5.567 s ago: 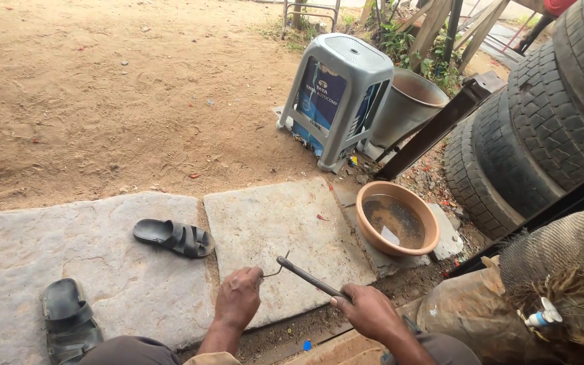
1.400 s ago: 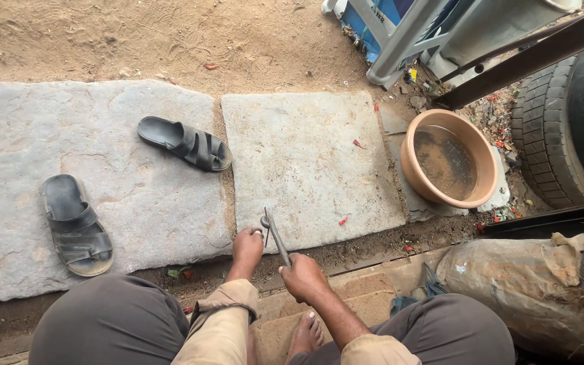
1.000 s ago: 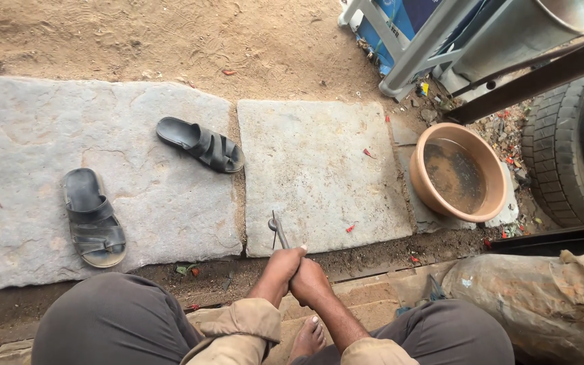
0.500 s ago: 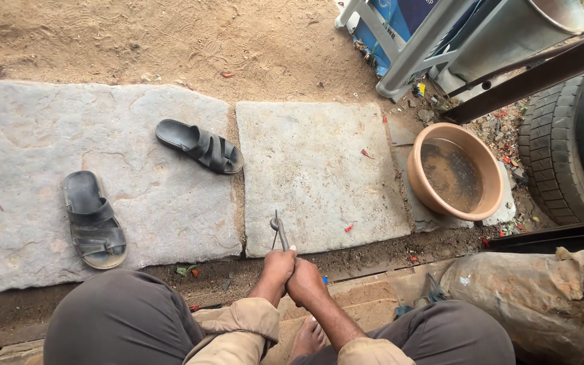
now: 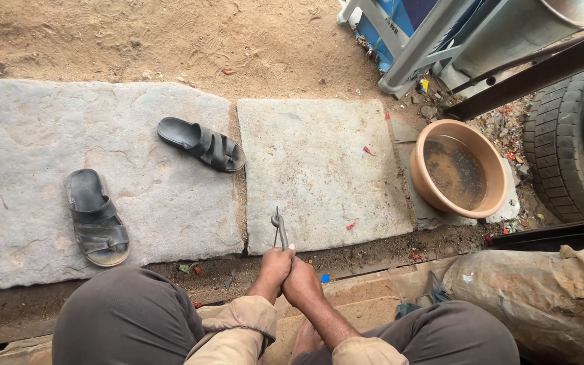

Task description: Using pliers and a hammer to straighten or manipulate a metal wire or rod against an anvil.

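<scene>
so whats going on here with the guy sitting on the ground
A seated person holds a pair of pliers with both hands pressed together, left hand and right hand, the tool's tip over the edge of a stone slab. Two dark sandals lie on the slabs, and a brown basin of murky water sits to the right beside tyres.

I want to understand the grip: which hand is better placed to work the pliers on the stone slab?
Probably the left hand: it grips the pliers by the handles, while the right hand only rests against it from behind.
</scene>
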